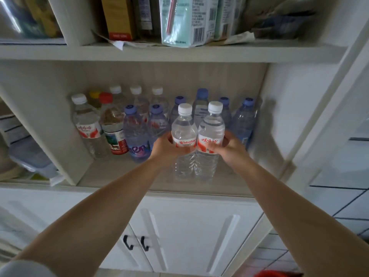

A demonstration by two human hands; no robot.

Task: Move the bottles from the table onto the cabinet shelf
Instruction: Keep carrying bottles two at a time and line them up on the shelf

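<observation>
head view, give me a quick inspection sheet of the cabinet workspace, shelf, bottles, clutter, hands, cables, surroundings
surface: white cabinet shelf, bare strip along its front edge.
job's things: left white-capped bottle and right white-capped bottle stand side by side at the shelf front, both upright, both held; whether their bases rest on the shelf cannot be told.
clutter: stored bottles with blue, white, red and yellow caps fill the back; boxes on the upper shelf.
grippers: left hand grips the left bottle at its label; right hand grips the right one.
cables: nothing seen.
surroundings: closed cabinet doors with black handles below; tiled floor to the right.
</observation>
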